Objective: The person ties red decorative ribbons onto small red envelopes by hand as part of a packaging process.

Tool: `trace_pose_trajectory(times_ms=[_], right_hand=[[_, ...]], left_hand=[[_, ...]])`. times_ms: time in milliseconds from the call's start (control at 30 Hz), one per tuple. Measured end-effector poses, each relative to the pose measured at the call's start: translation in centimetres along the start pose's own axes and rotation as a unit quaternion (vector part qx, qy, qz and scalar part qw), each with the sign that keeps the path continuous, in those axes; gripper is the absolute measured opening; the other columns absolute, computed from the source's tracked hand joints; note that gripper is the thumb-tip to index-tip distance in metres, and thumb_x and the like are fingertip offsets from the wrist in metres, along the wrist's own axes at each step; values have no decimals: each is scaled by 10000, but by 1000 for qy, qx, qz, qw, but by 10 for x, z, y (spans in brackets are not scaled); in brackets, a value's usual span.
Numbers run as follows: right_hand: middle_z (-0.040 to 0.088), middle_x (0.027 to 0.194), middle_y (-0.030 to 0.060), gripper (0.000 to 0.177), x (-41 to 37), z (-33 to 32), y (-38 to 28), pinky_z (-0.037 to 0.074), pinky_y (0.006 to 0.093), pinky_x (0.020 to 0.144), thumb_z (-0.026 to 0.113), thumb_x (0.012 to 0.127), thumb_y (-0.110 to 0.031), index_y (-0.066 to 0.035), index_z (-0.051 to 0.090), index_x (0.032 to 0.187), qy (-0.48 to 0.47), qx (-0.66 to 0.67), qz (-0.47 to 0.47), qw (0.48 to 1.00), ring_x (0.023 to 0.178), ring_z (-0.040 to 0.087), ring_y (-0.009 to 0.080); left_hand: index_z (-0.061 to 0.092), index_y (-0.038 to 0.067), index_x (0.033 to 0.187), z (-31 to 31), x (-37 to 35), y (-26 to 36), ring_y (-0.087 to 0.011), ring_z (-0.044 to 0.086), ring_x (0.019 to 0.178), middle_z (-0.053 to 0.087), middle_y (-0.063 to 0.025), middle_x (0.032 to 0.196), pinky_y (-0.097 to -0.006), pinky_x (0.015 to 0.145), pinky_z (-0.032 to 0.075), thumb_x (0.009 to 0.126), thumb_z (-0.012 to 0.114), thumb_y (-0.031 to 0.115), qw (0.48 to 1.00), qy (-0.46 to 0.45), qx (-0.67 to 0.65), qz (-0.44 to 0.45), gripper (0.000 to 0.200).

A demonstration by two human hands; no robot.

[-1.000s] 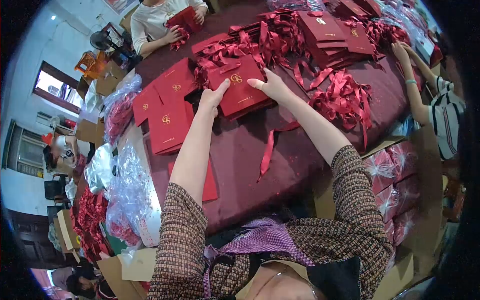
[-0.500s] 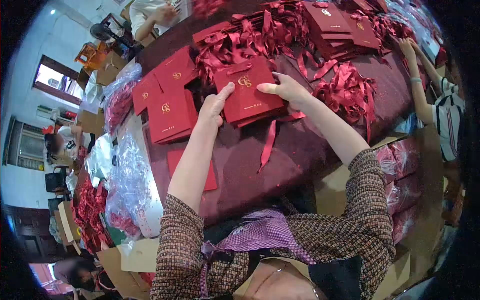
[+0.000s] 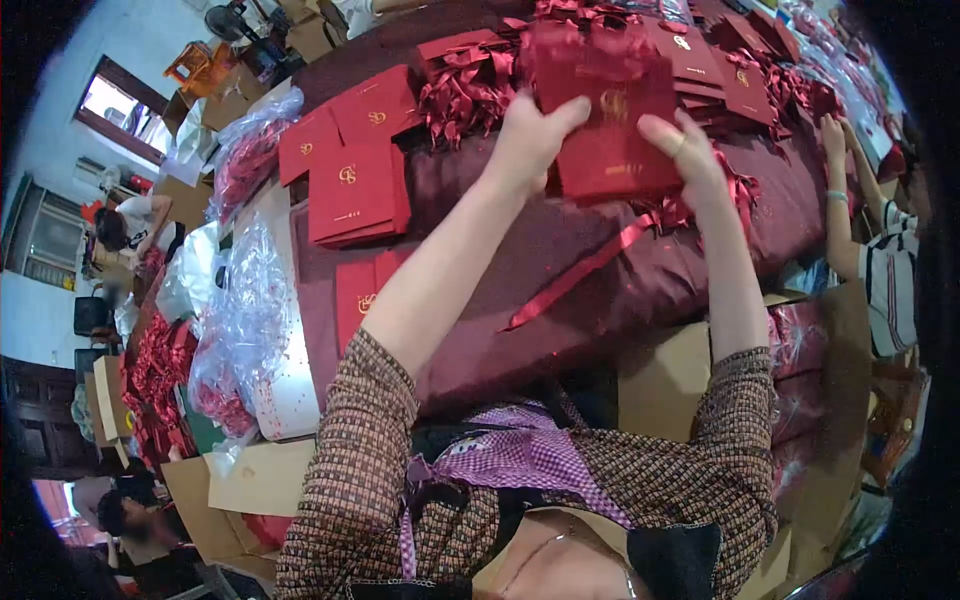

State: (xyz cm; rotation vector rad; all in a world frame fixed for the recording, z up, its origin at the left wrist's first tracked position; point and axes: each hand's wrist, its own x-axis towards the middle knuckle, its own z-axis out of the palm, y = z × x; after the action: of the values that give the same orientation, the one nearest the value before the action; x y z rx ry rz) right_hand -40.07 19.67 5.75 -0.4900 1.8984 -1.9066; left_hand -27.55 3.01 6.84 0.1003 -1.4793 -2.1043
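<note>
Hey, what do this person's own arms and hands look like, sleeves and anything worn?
The left hand and right hand are ungloved. The left sleeve and right sleeve are a fine brown, red and cream check, ending near the elbows; forearms uncovered. No watch or bracelet shows.

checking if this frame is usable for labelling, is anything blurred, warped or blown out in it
Head view: the red bag held between left hand and right hand is motion-smeared, its gold logo soft. The head view is fisheye, so the table bows and the corners go black. The window at upper left is washed out. The stacked bags read fairly sharp.
</note>
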Motion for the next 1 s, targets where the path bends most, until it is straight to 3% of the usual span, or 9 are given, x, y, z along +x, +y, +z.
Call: trace_pose_trajectory(times_ms=[100,200,333,367,467,600,700,867,1000], right_hand=[[585,1197,146,697,-4,-4,-43,453,363,927,762,777,-255,64,425,1298,-130,82,-103,983,1086,563,221],[581,1202,162,697,-10,22,-45,463,355,918,763,773,-226,82,418,1294,-52,5,-50,997,1036,585,224],[609,1162,146,702,52,39,96,456,351,920,765,778,-247,30,417,1321,-103,-109,-89,985,1042,588,229],[610,1145,172,677,31,53,87,459,350,910,746,799,-264,50,412,1297,-7,-274,-111,955,1044,591,245],[604,1138,223,727,51,61,111,457,362,905,741,794,-290,74,367,1300,-43,-219,-134,966,1054,599,283],[598,1108,292,669,47,61,102,454,410,904,734,790,-296,101,390,1204,-47,-248,-122,960,1072,589,376],[603,1096,289,674,47,55,97,453,416,905,730,794,-321,104,400,1199,-59,-209,-138,966,1062,591,383],[544,1162,339,863,60,62,106,423,404,948,709,809,-318,146,240,1366,-45,-267,-191,943,1124,545,405],[556,1170,304,719,25,47,50,420,391,950,676,848,-348,76,332,1316,-23,-219,-191,957,1126,543,386]], left_hand=[[506,-15,1205,15,21,26,-229,604,1016,614,-123,1138,-395,904,493,815,726,132,999,3,34,20,471],[521,-19,1197,-16,39,14,-243,631,971,621,-140,1124,-429,850,526,824,717,140,998,-14,28,-53,450],[620,-30,1109,-75,13,-49,-223,647,910,670,-120,1026,-373,828,513,819,708,147,962,36,216,-164,351],[564,-63,1148,-82,4,-62,-291,632,964,638,-184,1080,-399,865,498,786,743,225,943,68,244,-216,496],[315,-124,1266,-89,9,-88,-459,465,1164,440,-361,1240,-476,997,396,699,780,388,825,149,535,-104,895],[3,15,1453,-78,12,-75,-486,421,1203,339,-342,1355,-514,1025,349,750,730,404,787,115,590,-140,1084],[2,60,1467,-68,12,-59,-468,425,1219,308,-286,1417,-555,1009,336,779,679,465,740,100,645,-166,1046],[117,128,1481,-68,21,-70,-498,436,1192,192,-306,1458,-542,990,364,783,675,441,753,76,653,-29,947],[304,132,1421,-81,30,-70,-530,426,1186,184,-352,1444,-535,988,377,799,638,453,793,89,602,4,775]])
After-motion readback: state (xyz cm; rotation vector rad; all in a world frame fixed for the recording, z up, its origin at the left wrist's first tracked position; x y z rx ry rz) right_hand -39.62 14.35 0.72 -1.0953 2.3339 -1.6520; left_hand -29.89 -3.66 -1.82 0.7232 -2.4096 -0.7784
